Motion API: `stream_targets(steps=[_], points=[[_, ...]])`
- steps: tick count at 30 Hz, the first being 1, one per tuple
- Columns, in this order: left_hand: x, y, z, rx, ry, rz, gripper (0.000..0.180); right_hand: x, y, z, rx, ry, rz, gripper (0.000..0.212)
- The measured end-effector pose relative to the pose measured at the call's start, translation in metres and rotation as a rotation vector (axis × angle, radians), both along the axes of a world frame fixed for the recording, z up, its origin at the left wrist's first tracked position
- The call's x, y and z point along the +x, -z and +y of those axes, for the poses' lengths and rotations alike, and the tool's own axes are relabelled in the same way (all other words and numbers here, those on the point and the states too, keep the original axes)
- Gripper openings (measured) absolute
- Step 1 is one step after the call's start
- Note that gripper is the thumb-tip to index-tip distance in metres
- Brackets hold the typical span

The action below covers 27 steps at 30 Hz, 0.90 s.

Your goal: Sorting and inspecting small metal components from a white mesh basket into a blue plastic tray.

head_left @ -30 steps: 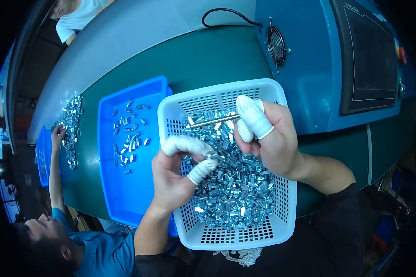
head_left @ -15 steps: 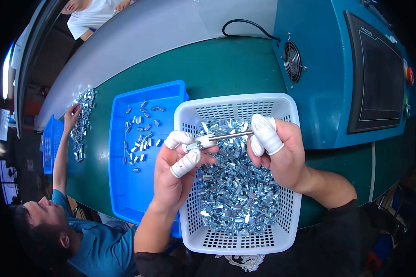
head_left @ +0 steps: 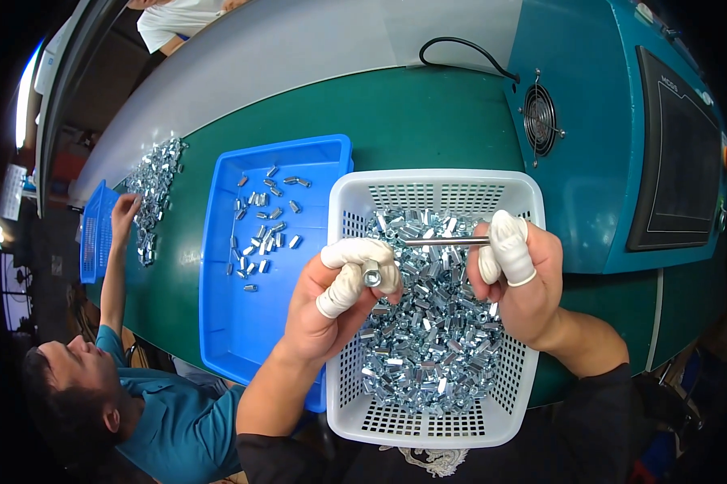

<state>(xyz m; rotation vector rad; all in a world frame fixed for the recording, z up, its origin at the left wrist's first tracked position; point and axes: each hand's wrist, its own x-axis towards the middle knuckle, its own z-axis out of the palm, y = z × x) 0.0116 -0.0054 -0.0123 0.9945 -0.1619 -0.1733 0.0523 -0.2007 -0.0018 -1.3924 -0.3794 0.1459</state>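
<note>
Holding seemingly hex nuts [head_left: 432,347] | white basket [head_left: 436,440]: heaped | blue tray [head_left: 250,327]: scattered

Rod [head_left: 444,241]: right end concealed in the grip of the right hand [head_left: 529,270]; hex nut [head_left: 371,277]: sides mostly covered by left hand [head_left: 319,313]. Blue tray [head_left: 246,343]: right part hidden behind left forearm [head_left: 274,395] and white basket [head_left: 436,177]. Co-worker in white [head_left: 178,22] and teal machine [head_left: 581,202] cut by top edge; far heap [head_left: 158,179] too small to count.

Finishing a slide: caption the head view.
Left hand holds a metal piece, right hand a rod, over the white basket.
</note>
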Motion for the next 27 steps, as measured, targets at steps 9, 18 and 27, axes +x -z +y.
stream_targets(steps=[9, 18, 27], points=[[0.001, 0.005, 0.003, -0.131, 0.049, -0.012, 0.028, -0.004, -0.001, -0.002, 0.067, -0.057, -0.131, 0.028], [0.0, -0.002, 0.004, 0.154, -0.123, 0.014, 0.025, -0.004, 0.003, 0.005, -0.116, -0.006, -0.289, 0.027], [0.001, 0.006, 0.004, 0.222, -0.226, -0.044, 0.019, -0.013, 0.017, 0.007, -0.179, 0.065, -0.063, 0.029]])
